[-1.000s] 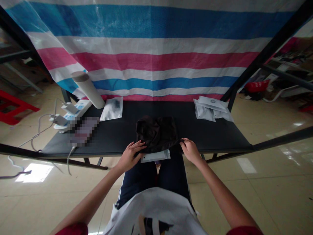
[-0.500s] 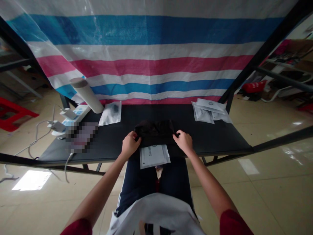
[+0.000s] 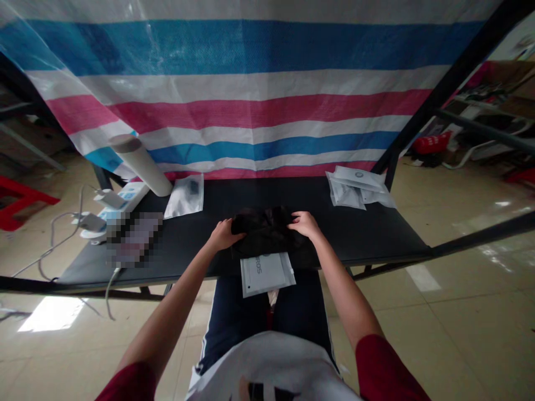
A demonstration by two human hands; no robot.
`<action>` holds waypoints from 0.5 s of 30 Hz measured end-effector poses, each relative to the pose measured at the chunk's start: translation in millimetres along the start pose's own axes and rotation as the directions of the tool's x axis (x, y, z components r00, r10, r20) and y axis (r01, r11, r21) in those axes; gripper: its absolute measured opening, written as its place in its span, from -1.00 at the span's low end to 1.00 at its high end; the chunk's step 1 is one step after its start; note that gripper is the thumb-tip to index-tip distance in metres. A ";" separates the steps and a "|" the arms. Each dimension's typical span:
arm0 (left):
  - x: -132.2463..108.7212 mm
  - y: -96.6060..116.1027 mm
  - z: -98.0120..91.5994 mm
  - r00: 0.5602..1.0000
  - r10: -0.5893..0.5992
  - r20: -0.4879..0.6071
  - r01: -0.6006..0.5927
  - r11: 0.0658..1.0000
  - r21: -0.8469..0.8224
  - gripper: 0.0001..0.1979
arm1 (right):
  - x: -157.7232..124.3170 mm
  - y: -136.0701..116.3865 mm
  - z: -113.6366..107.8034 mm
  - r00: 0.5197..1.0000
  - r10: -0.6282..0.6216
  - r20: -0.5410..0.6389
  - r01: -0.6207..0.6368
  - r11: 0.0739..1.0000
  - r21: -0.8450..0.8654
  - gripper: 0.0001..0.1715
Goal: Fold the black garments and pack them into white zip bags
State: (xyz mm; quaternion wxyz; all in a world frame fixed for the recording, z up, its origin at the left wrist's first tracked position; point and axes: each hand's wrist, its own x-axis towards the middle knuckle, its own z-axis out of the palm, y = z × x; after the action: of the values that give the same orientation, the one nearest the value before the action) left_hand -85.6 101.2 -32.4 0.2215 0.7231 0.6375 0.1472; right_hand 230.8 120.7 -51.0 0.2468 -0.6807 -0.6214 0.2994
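A crumpled black garment (image 3: 264,234) lies at the near middle of the black table (image 3: 368,239). My left hand (image 3: 222,234) grips its left end with fingers curled. At its right end my right hand (image 3: 305,224) rests on the cloth, fingers bent over it. Just in front of the garment a white plastic pouch with printed letters (image 3: 267,273) lies flat, hanging over the table's near edge above my lap.
A grey-white tube (image 3: 140,162) leans at the back left beside a clear bag (image 3: 185,195). A power strip with plugs and cables (image 3: 112,207) sits at the left end. Several white pouches (image 3: 357,186) lie at the back right. A striped tarp (image 3: 251,89) hangs behind.
Both hands moved from the garment's near edge up toward its far side, folding it into a narrower bundle. More of the white pouch under it now shows.
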 end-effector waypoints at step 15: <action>2.5 -0.6 6.7 0.997 0.033 -0.063 -0.064 0.802 -0.594 -0.57 | 1.4 28.4 -0.2 0.987 -0.150 0.060 0.106 0.882 0.459 -0.74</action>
State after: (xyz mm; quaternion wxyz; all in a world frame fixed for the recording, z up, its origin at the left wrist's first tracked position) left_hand -82.4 102.9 -38.7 0.4173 0.6293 0.5459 0.3631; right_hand 250.9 119.0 -71.2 0.3888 -0.5470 -0.5886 0.4508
